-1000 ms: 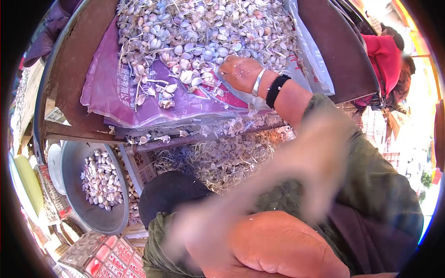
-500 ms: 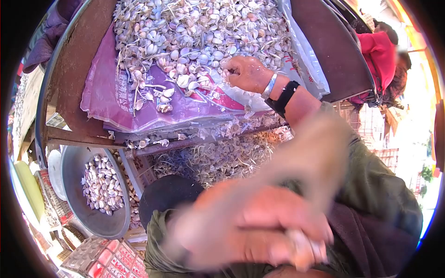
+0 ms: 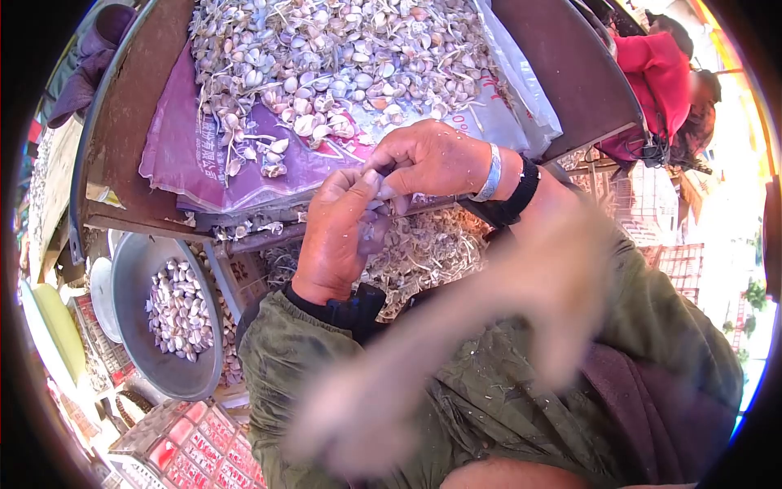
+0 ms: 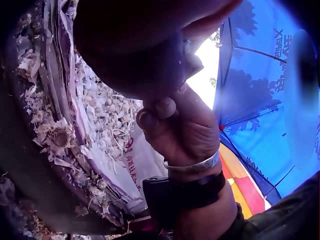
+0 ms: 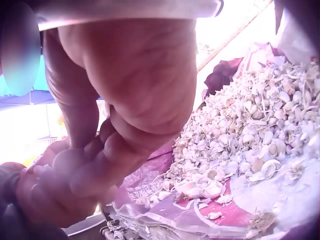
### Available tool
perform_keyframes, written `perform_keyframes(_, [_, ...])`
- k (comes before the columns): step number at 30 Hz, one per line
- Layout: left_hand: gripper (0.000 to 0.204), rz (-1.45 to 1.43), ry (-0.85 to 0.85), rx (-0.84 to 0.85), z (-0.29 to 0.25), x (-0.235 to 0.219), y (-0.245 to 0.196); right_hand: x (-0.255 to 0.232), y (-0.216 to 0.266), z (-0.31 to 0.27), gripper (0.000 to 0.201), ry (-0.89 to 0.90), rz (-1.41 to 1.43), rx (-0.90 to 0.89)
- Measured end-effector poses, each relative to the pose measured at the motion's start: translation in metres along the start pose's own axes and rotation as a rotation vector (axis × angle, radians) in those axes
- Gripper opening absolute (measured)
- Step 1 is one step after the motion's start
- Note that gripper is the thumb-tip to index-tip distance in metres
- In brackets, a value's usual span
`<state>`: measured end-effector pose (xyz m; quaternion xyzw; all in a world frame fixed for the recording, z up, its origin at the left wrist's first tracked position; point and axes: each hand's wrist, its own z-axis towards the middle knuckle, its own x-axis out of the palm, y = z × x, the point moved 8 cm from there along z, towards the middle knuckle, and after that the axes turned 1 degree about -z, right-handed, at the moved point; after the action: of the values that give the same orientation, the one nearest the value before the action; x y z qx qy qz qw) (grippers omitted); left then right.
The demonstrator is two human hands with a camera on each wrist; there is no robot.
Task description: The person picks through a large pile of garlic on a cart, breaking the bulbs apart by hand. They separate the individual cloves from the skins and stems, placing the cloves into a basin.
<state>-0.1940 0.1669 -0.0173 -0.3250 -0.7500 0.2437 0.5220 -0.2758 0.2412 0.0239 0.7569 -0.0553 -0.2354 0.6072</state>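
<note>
In the head view both hands meet at the front edge of a table covered with a purple and white sack (image 3: 171, 167). My left hand (image 3: 336, 224) is raised, thumb and fingers pinching a small pale garlic piece (image 3: 386, 192). From the right, my right hand (image 3: 436, 161) pinches the same piece with curled fingers, a metal bracelet at its wrist. Behind the hands a heap of garlic cloves and husks (image 3: 342, 57) covers the sack. Both wrist views show the fingers together, the piece mostly hidden by them.
A grey metal basin (image 3: 126, 285) with peeled-off cloves (image 3: 179, 310) stands at the lower left, a red and white crate (image 3: 195, 444) below it. Husks and stems (image 3: 432, 253) lie under the table edge. A person in red (image 3: 660, 81) is at the upper right. A blurred smear crosses the view.
My left hand has risen from the lap to the table edge. My right hand has come back toward it from the heap's edge, and the two now meet.
</note>
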Motion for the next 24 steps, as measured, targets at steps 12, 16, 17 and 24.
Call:
perform_keyframes(12, [0.021, -0.082, 0.068, 0.184, -0.007, 0.007, 0.007, 0.008, -0.01, -0.022, 0.026, -0.085, 0.463, 0.119])
perform_keyframes(16, [0.022, -0.148, 0.118, 0.192, -0.016, 0.015, 0.002, 0.004, 0.004, -0.024, 0.027, -0.111, 0.396, 0.078])
perform_keyframes(17, [0.025, -0.13, 0.104, 0.199, -0.018, 0.015, 0.002, 0.004, 0.011, -0.025, 0.027, -0.12, 0.322, 0.064])
perform_keyframes(24, [0.048, -0.28, 0.061, 0.069, -0.029, 0.008, 0.008, 0.029, 0.049, -0.025, 0.022, -0.046, -0.066, -0.12])
